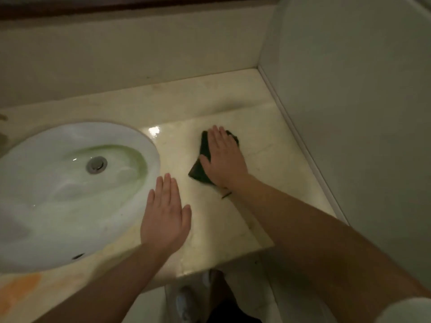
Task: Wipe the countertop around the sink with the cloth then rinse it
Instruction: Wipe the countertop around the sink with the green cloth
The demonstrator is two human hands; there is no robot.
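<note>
A dark cloth (203,159) lies on the pale marble countertop (268,145) to the right of the white oval sink (46,206). My right hand (224,155) presses flat on top of the cloth, fingers together, covering most of it. My left hand (165,213) rests flat on the counter beside the sink's right rim, fingers extended and holding nothing. The sink has a metal drain plug (96,164) and a greenish stain around it.
A wall (349,101) bounds the counter on the right, and a low backsplash (128,61) runs along the far side. The counter's front edge (233,259) is near my body. An orange stain (18,290) marks the counter at front left.
</note>
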